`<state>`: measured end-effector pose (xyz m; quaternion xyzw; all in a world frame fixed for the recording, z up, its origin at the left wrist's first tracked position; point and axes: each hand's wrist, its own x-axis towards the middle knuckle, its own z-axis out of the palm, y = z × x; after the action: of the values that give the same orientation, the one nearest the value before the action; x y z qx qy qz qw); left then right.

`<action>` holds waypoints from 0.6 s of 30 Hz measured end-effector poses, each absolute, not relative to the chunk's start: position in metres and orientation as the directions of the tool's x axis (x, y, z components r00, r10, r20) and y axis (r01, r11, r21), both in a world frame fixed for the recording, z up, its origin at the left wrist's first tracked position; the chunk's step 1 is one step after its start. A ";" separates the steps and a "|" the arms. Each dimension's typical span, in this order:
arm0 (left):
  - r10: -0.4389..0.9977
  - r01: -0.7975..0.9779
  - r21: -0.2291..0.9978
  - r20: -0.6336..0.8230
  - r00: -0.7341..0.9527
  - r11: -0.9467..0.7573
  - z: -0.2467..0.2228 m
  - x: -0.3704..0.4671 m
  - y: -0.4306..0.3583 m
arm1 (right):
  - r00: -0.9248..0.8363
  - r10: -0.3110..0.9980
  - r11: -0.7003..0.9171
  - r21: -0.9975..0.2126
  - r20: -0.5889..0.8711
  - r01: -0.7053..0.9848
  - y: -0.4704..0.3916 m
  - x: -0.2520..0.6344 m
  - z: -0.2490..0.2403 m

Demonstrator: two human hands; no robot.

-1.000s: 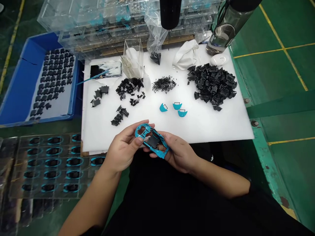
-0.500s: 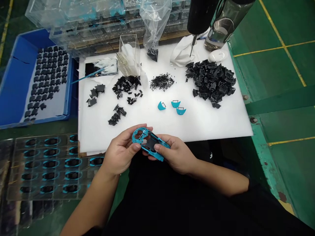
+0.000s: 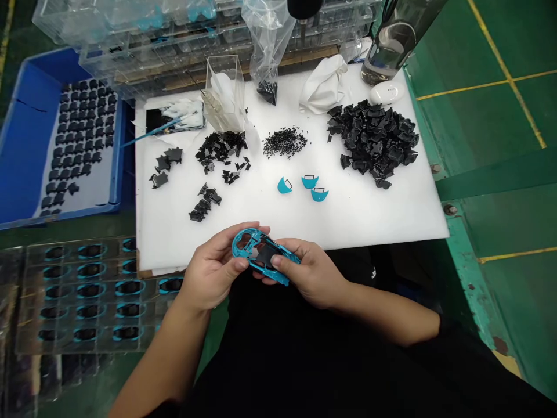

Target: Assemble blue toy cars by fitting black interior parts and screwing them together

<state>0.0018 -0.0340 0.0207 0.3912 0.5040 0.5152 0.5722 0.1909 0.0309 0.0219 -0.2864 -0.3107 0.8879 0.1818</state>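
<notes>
So the smooth blue shell [image 3: 252, 247] was by the white board's [image 3: 369, 223] 6 o'clock edge, left hand [image 3: 212, 271] clamped round its looped end, right hand [image 3: 317, 274] pinching the other, thumb over a flat matte-black insert [image 3: 264, 254]. Looked like seating or checking it, though fingers hid the fit; pushing would've wanted even pressure. From there, curved teal pieces [image 3: 319, 195] lay at 1 o'clock, tiny black bits [image 3: 285, 143] at 12, crinkly clear bag [image 3: 267, 43] beyond.

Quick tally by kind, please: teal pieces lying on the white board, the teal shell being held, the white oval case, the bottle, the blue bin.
Teal crescent pieces: 3
Teal shell: 1
White oval case: 1
Bottle: 1
Blue bin: 1
Total: 7
</notes>
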 end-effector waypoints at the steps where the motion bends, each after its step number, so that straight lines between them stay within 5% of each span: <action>1: 0.985 -0.193 0.968 -0.170 -0.036 0.160 0.021 0.002 -0.034 | -0.768 0.503 -0.738 -0.660 -0.397 -0.142 0.031 0.191 0.022; 7: 0.985 -0.175 0.971 -0.168 -0.027 0.161 0.024 -0.001 -0.034 | -0.750 0.513 -0.658 -0.752 -0.417 -0.032 0.035 0.192 0.026; 18: 0.983 -0.175 0.974 -0.162 -0.083 0.146 0.017 -0.004 -0.044 | -0.649 0.708 -0.263 -0.957 -0.277 0.121 0.029 0.191 0.026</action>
<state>-0.0044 -0.0443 0.0174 0.3910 0.5170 0.5237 0.5528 0.1908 0.0289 0.0258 -0.3635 -0.5702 0.7068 0.2077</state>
